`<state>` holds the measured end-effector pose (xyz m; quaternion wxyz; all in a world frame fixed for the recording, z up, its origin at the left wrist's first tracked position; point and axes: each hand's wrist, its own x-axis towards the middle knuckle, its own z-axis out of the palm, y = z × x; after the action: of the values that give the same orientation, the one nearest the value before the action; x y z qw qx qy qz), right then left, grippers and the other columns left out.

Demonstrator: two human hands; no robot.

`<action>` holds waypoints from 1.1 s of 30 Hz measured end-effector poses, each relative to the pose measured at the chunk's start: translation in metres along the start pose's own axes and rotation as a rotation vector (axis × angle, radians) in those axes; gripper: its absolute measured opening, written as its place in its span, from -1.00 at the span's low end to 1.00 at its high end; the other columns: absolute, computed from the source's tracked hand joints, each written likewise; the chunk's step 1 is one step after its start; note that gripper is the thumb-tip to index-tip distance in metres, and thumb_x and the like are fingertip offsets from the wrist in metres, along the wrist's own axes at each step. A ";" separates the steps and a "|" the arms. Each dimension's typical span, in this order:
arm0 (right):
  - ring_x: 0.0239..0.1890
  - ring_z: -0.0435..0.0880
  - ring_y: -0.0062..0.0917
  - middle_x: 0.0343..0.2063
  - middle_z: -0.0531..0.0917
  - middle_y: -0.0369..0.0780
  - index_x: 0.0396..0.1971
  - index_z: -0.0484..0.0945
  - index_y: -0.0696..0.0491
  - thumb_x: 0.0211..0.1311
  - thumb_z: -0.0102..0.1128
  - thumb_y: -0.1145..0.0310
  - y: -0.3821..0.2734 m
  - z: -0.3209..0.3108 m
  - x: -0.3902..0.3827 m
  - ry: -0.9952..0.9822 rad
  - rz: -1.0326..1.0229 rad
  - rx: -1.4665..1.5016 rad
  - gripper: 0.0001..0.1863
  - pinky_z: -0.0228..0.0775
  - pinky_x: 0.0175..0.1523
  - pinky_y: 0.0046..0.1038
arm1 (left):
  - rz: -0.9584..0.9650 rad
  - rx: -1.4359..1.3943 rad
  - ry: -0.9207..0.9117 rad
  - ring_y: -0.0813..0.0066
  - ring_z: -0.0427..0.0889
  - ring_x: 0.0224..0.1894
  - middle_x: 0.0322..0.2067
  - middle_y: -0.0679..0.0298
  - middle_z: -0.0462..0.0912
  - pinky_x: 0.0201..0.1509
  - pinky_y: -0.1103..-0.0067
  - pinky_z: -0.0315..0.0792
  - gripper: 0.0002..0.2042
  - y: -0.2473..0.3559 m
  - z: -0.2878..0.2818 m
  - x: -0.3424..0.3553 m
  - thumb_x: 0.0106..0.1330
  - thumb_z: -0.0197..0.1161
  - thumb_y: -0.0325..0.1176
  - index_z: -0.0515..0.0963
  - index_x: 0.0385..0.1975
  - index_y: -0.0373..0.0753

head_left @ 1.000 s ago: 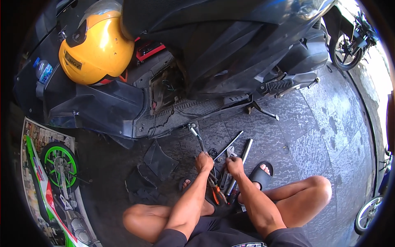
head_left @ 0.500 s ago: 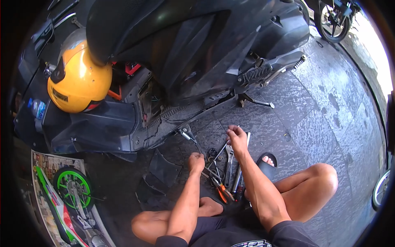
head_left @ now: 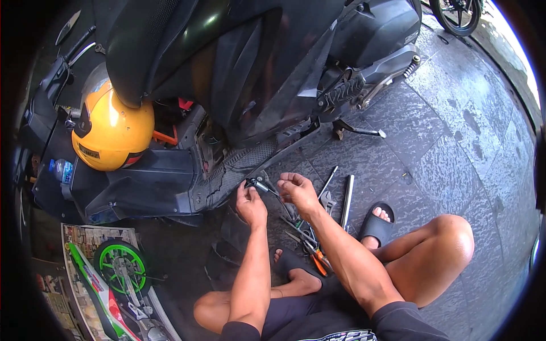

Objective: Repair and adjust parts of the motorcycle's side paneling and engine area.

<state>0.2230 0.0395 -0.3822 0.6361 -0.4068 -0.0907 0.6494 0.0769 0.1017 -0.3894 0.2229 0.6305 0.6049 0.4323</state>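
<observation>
A small silver cylinder (head_left: 260, 185) with a black end and a dark cable sits by the lower edge of a dark scooter (head_left: 239, 85). My left hand (head_left: 251, 206) is just beside its black end, fingertips drawn together; whatever they grip is too small to make out. To its right, my right hand (head_left: 298, 193) hovers over the tools with fingers curled in a pinch, and their tips hide anything between them. Below it lie an adjustable wrench (head_left: 327, 202), orange-handled pliers (head_left: 320, 262) and a long silver bar (head_left: 347, 202), untouched on the floor.
A yellow helmet (head_left: 114, 128) rests on the scooter, with a plastic bottle (head_left: 61, 169) nearby. The side stand (head_left: 361, 131) juts out over grey tiles (head_left: 438, 153). A printed sheet (head_left: 79, 238) with a green wheel lies at lower left. My sandal (head_left: 377, 223) is at right.
My left hand has moved up and left to the silver cylinder's black end. My right hand has shifted left, closer to the left one. The view has shifted slightly.
</observation>
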 end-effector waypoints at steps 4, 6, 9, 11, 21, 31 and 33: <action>-0.20 0.55 -0.54 -0.09 0.55 -0.20 0.22 0.27 0.22 0.20 0.27 0.34 -0.015 0.007 0.009 -0.070 0.031 0.166 -0.37 0.48 -0.11 -0.41 | -0.031 0.026 -0.021 0.57 0.50 -0.51 -0.50 0.24 0.63 -0.38 0.60 0.41 -0.67 0.016 0.006 -0.002 0.30 0.16 -0.52 0.47 0.05 -0.47; -0.12 0.54 -0.48 0.06 0.46 -0.13 0.36 0.05 0.22 0.16 0.30 0.34 -0.022 0.010 0.012 -0.098 0.079 0.227 -0.17 0.44 0.01 -0.33 | -0.010 0.146 0.005 0.57 0.50 -0.51 -0.53 0.23 0.63 -0.37 0.58 0.41 -0.68 0.024 0.006 0.000 0.30 0.18 -0.49 0.48 0.02 -0.48; -0.07 0.56 -0.44 0.18 0.36 -0.08 0.39 -0.02 0.16 0.11 0.31 0.37 -0.028 0.014 0.014 0.044 -0.054 0.194 -0.10 0.47 -0.04 -0.36 | -0.006 0.253 0.020 0.57 0.50 -0.52 -0.58 0.22 0.61 -0.36 0.54 0.41 -0.71 0.028 0.006 0.008 0.30 0.22 -0.44 0.51 -0.05 -0.50; -0.05 0.57 -0.43 0.23 0.30 -0.07 0.41 -0.05 0.12 0.09 0.31 0.39 -0.033 0.010 0.014 0.106 -0.218 0.144 -0.07 0.48 -0.07 -0.40 | 0.025 0.263 0.029 0.57 0.49 -0.52 -0.59 0.21 0.61 -0.35 0.53 0.40 -0.72 0.023 0.004 0.010 0.30 0.23 -0.42 0.52 -0.09 -0.50; -0.32 0.59 -0.62 0.14 0.37 -0.09 0.37 0.05 0.15 0.00 0.31 0.53 -0.071 -0.013 0.023 0.058 -0.379 0.092 -0.10 0.45 -0.28 -0.54 | 0.079 -0.051 -0.040 0.44 0.62 -0.35 -0.34 0.07 0.70 -0.19 0.53 0.45 -0.79 -0.001 0.001 0.009 0.36 0.16 -0.45 0.50 -0.17 -0.51; -0.35 0.57 -0.59 0.04 0.49 -0.12 0.33 0.12 0.18 -0.04 0.34 0.53 -0.090 -0.023 0.019 0.055 -0.377 -0.036 -0.13 0.45 -0.33 -0.55 | -0.031 0.013 -0.023 0.47 0.61 -0.39 -0.41 0.14 0.69 -0.23 0.54 0.46 -0.78 -0.007 -0.001 0.014 0.33 0.19 -0.44 0.53 -0.13 -0.47; -0.26 0.58 -0.55 0.10 0.46 -0.10 0.33 0.12 0.17 0.00 0.32 0.48 -0.086 -0.025 0.021 0.038 -0.389 -0.064 -0.15 0.47 -0.28 -0.52 | -0.101 0.092 -0.086 0.49 0.62 -0.42 -0.43 0.17 0.69 -0.24 0.57 0.47 -0.75 -0.002 -0.004 0.012 0.31 0.21 -0.43 0.53 -0.10 -0.46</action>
<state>0.3071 0.0637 -0.3523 0.7379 -0.4136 -0.1760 0.5034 0.0712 0.1120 -0.3851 0.2411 0.6267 0.6449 0.3649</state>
